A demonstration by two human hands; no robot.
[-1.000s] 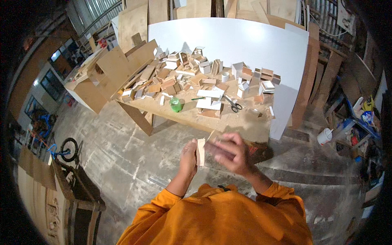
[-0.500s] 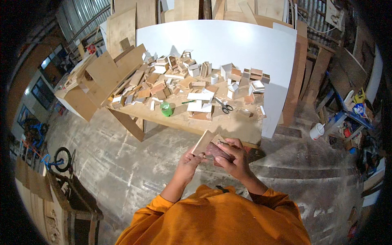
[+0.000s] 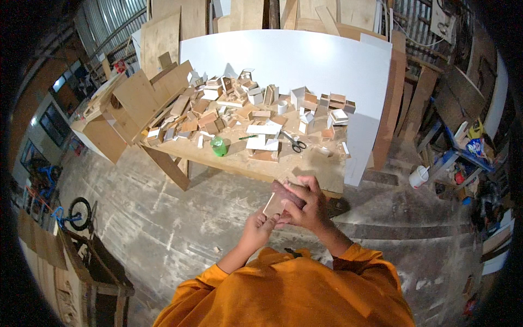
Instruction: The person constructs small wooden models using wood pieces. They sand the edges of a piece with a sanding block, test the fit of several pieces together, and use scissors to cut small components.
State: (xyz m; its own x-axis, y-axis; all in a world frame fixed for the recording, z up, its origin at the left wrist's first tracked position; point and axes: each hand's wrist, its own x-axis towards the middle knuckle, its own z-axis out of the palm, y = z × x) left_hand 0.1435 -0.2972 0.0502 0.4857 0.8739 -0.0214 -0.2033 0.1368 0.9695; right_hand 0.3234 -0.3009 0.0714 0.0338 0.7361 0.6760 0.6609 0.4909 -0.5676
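Note:
Close in front of my body, my left hand (image 3: 256, 230) grips the lower end of a small flat wooden piece (image 3: 274, 204) with a pale edge. My right hand (image 3: 312, 206) is closed around a reddish-brown sheet of sandpaper (image 3: 287, 193), which lies against the upper part of the wood and hides some of it. Both hands are just off the near edge of the workbench (image 3: 218, 162). Beyond them on the bench lie scissors with dark handles (image 3: 297, 145) and a small stack of white-faced boards (image 3: 263, 143).
A green jar (image 3: 218, 146) stands near the bench's front edge, beside a green pen (image 3: 248, 137). Many small wooden boxes and offcuts (image 3: 210, 121) cover the back. A white panel (image 3: 305, 60) rises behind. On the floor are a white bucket (image 3: 418, 176) and a bicycle (image 3: 79, 213).
My right hand has pushed the sandpaper up and forward along the wooden piece, covering its upper end. My left hand keeps its hold. The view has shifted slightly.

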